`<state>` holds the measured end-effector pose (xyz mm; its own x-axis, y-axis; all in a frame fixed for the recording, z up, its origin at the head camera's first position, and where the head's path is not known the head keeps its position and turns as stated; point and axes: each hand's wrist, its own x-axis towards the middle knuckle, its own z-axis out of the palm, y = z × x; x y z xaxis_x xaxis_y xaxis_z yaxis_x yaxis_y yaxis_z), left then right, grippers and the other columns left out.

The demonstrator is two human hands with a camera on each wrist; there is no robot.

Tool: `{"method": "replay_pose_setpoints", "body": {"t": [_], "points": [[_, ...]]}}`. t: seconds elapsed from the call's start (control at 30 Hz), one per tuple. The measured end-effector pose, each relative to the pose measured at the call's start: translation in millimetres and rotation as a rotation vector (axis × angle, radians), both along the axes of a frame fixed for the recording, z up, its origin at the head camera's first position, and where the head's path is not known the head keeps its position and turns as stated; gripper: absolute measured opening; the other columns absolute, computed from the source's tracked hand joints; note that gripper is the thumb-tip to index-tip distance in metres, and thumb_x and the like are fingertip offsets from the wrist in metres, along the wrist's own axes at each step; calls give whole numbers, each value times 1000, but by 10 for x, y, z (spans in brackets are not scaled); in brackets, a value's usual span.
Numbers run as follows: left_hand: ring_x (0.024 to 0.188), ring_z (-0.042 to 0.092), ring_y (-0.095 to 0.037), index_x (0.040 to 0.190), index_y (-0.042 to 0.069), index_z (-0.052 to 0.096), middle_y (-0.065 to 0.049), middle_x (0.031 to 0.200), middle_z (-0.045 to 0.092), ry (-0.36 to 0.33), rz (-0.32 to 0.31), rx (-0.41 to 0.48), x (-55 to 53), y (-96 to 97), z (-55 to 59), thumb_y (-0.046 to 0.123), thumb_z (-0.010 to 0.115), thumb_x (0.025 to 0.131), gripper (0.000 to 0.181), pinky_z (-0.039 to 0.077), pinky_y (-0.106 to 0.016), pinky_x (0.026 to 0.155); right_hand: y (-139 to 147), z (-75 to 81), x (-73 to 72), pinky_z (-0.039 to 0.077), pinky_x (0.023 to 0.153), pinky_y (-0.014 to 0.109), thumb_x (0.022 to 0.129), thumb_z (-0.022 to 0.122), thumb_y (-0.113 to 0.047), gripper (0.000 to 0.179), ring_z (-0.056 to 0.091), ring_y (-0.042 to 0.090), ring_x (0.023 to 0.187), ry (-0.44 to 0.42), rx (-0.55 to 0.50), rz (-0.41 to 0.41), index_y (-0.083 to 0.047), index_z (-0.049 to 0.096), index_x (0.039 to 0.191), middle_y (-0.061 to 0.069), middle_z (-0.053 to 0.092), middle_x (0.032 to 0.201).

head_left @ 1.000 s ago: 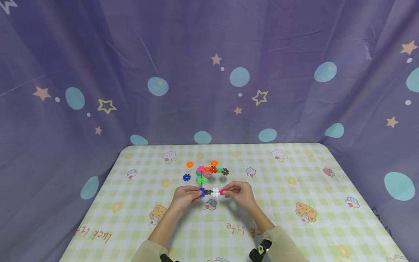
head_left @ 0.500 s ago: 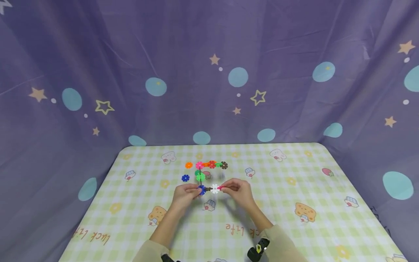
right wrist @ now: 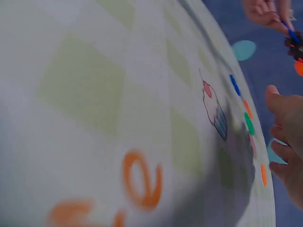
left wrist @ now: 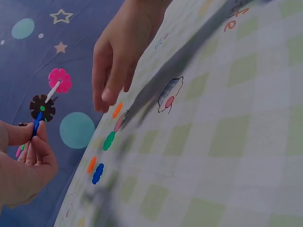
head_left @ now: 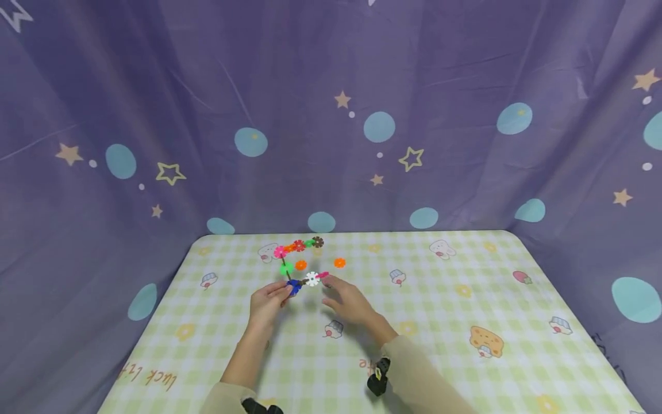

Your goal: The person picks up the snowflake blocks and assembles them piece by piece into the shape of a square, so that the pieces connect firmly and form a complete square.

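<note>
In the head view I have the left hand (head_left: 267,306) pinching the blue flower piece (head_left: 293,287) at the near left corner of a linked flower chain (head_left: 286,268). From that corner, the near side runs right to a white piece (head_left: 312,279) and a pink end piece (head_left: 323,275); the left side runs away to a far row that ends, on the right, in a brown piece (head_left: 318,242). The right hand (head_left: 351,302) is near the pink end, its fingers relaxed and parted. Beyond it, a loose orange piece (head_left: 339,263) lies on the checked tablecloth (head_left: 424,322).

My left wrist view shows a gap between the right hand and the pink end piece. The chain is held up off the cloth, the pinched blue piece edge-on. Below, I can make out a loose green piece (left wrist: 109,141) and a loose blue piece (left wrist: 98,173).

On the right wrist view, I see the right hand's fingers slightly bent, with nothing between them; the left hand's grip shows well apart from it.
</note>
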<state>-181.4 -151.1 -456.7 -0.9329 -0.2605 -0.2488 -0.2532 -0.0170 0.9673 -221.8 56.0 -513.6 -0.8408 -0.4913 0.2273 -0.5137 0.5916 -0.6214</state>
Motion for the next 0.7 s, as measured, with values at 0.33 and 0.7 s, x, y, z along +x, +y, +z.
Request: {"method": "replay_pose_setpoints", "body": {"t": [0.33, 0.7], "points": [[68, 63, 0, 120, -8, 59, 12, 73, 68, -33, 8, 26, -23, -21, -24, 7, 66, 89, 35, 54, -18, 69, -211, 14, -97, 45, 108, 40, 94, 59, -40, 51, 54, 26, 125, 10, 351, 81, -8, 52, 134, 10, 57, 135], [70, 64, -1, 124, -8, 57, 8, 80, 70, -53, 28, 28, -12, -120, -9, 7, 65, 89, 38, 54, -16, 70, 345, 91, 361, 36, 116, 41, 90, 66, -31, 51, 55, 24, 127, 28, 326, 153, -5, 54, 132, 9, 61, 133]]}}
